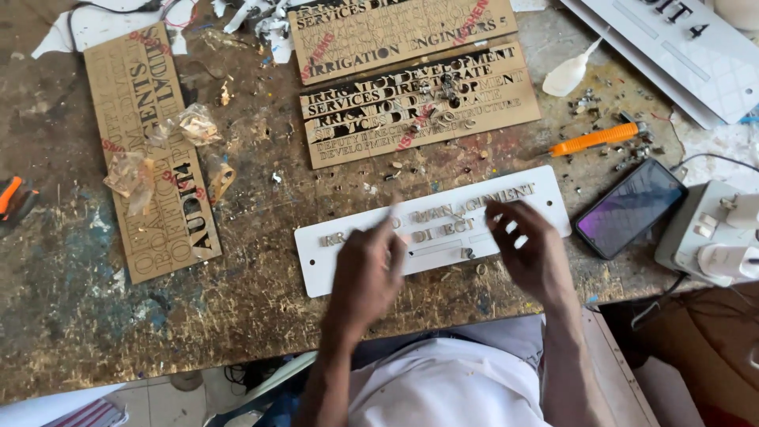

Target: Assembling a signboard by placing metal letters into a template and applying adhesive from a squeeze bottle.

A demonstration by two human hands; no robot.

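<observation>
Hovering lft hand (370, 273), rt hand (531, 249), over white sign (316, 265)

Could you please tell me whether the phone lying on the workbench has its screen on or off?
Off, it seems: the phone lies flat, face up, its screen dark with only a faint purplish sheen and no picture showing.

Worn, paint-stained table (118, 316) with items resting directly on it. Centre: long white sign plate (316, 257) bearing small metallic letters. Above it: two brown cut-out letter sheets (506, 99), (395, 32); a third (126, 142) lies lengthwise at left (crumpled clear wrappers on top). Right: orange-handled tool (597, 138), dark phone (630, 207), white power adapter (696, 229), white spoon-like scoop (568, 75). Scraps and small offcuts scattered throughout.
</observation>
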